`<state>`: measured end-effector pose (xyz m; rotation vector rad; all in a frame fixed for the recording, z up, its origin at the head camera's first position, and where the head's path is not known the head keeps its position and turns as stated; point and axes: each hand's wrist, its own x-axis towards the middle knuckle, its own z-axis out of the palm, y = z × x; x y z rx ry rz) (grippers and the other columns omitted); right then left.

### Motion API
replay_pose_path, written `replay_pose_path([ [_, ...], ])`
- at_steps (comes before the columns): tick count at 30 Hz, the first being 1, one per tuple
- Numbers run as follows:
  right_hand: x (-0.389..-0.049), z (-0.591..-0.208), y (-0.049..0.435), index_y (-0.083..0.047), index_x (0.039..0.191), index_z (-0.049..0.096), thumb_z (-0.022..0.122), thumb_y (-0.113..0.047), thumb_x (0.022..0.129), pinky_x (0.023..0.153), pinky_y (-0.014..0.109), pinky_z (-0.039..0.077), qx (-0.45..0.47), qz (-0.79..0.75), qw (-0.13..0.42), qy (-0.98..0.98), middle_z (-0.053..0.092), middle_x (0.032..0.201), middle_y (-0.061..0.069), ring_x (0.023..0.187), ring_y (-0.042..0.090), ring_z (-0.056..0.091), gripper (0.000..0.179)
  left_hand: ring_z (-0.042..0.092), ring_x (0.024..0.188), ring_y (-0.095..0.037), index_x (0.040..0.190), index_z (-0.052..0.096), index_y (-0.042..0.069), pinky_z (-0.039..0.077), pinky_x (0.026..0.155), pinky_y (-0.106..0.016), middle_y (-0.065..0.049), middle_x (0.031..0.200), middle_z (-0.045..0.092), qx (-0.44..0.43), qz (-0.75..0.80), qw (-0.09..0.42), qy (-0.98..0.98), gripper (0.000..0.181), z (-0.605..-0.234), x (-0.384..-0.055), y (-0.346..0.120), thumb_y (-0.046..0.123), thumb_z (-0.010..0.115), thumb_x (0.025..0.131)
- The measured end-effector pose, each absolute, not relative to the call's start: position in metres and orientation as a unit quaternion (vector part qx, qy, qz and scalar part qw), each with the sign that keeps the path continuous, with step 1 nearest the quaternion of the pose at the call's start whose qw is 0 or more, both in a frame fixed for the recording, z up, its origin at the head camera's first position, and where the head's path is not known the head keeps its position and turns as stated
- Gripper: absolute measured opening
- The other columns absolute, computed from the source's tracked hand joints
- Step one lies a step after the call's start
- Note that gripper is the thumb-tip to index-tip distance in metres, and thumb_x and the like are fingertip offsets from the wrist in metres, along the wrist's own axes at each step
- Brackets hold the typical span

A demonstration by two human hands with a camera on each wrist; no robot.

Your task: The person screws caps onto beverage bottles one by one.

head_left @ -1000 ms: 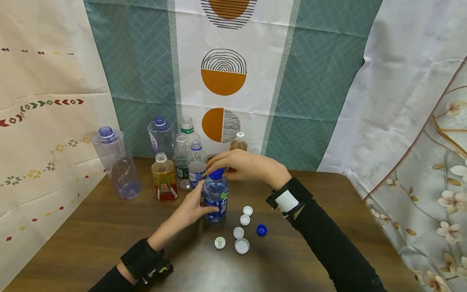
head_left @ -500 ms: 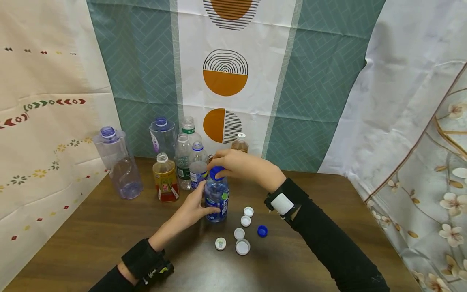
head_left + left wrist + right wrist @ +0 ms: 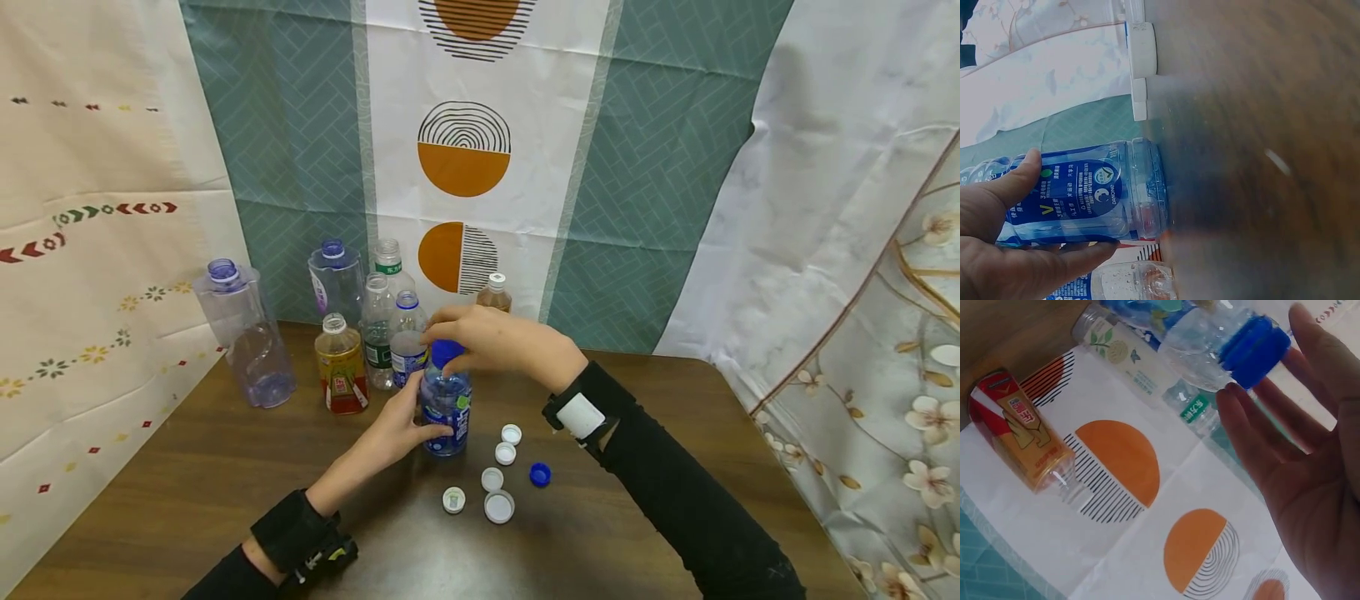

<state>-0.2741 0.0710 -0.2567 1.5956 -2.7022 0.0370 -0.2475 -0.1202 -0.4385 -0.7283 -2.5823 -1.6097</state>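
Note:
A clear blue plastic bottle with a blue-and-white label stands upright on the table. My left hand grips its body, thumb across the front; the left wrist view shows the label beside that thumb. On the bottle's neck sits a blue cap. My right hand hovers round this cap from above. In the right wrist view its fingers are loosely spread, one fingertip at the cap's edge and the thumb a little apart from it. Contact of the other fingers is partly hidden.
Several uncapped bottles, among them an amber-drink bottle and a large clear bottle, stand at the left and back. Another bottle stands behind my right hand. Several white caps and a blue cap lie in front.
My right hand shifted off the cap's top, showing more of it, then moved slightly left so the fingers stand round it again. My left hand keeps its hold on the bottle.

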Motion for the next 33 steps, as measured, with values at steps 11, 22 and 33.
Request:
replay_pose_path([
  [11,-0.287,-0.248,0.078,-0.014,0.134,0.067,0.071,-0.002,0.095,0.106,0.029,0.048,0.548,0.024,-0.064,-0.833,0.057,0.147,0.003,0.137,0.022,0.052,0.042,0.048,0.136,-0.043,0.153,0.023,0.002,0.042,0.109,-0.06,-0.024,0.15,0.046,-0.226,-0.516,0.001,-0.826,0.089,-0.439,-0.249,-0.118,0.016,0.081,0.087],
  [22,-0.282,-0.25,0.069,-0.01,0.134,0.066,0.071,-0.014,0.096,0.103,0.03,0.051,0.546,-0.033,-0.037,-0.836,0.068,0.132,0.004,0.122,0.021,0.063,0.038,0.05,0.134,-0.043,0.152,0.026,0.002,0.043,0.108,-0.059,-0.024,0.147,0.048,-0.225,-0.512,0.013,-0.829,0.087,-0.442,-0.247,-0.119,0.015,0.081,0.087],
  [33,-0.27,-0.254,0.058,-0.011,0.135,0.065,0.068,-0.023,0.099,0.095,0.03,0.056,0.455,-0.065,-0.029,-0.887,0.069,0.127,0.007,0.115,0.02,0.067,0.039,0.052,0.132,-0.042,0.151,0.027,0.001,0.044,0.108,-0.058,-0.024,0.145,0.05,-0.242,-0.507,0.04,-0.826,0.086,-0.44,-0.245,-0.117,0.01,0.082,0.086],
])
